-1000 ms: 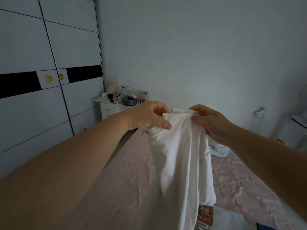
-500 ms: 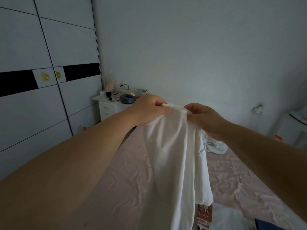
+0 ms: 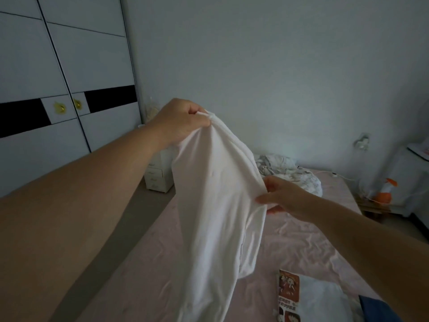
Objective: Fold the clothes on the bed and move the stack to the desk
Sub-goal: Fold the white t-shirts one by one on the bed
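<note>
The white garment point(image 3: 216, 205), hanging lengthwise toward six o'clock, was pinched at twelve by the left hand point(image 3: 183, 119) and gripped at three by the right hand point(image 3: 282, 197).

Two hands point(image 3: 183, 122) point(image 3: 282, 197), one held white garment point(image 3: 216, 205), perhaps three other garments on one bed point(image 3: 301, 240).

A pale grey wall point(image 3: 278, 66) fills the upper right of the frame. At the left stands a white wardrobe point(image 3: 46, 66) with black bands and two yellow knobs. Below it, near the middle, is a small white drawer unit point(image 3: 157, 177). The light is dim.
</note>
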